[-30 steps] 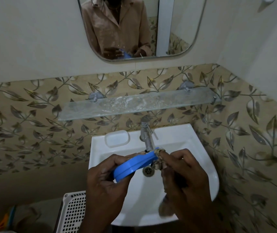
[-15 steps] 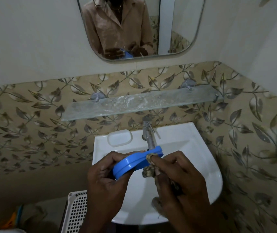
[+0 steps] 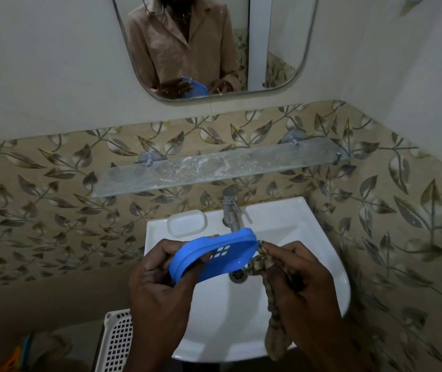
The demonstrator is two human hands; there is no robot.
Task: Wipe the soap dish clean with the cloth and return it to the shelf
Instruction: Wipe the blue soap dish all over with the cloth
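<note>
A person stands at a small white sink (image 3: 321, 264) in a bathroom corner, both hands raised over the basin. The left hand (image 3: 158, 285) grips a blue oval soap dish (image 3: 214, 255) by its left end, fingers curled round the rim, and holds it tilted so that its face with small white drain slots shows. The right hand (image 3: 300, 280) pinches a mottled brown cloth (image 3: 257, 264) — bunched at the fingertips and pressed against the right edge of the dish, with the loose end hanging down past the wrist. The dish is in the air above the drain (image 3: 237, 276), just in front of the metal tap (image 3: 230, 210). A white bar of soap (image 3: 186, 222) lies on the sink's back ledge, left of the tap. Above the sink a glass shelf (image 3: 214, 167) is fixed to the leaf-patterned tiles, bare where I can see it. Higher up, a mirror (image 3: 281, 49) reflects the person's tan shirt and the blue dish. A white perforated basket (image 3: 116, 342) stands low at the left, below the sink.
</note>
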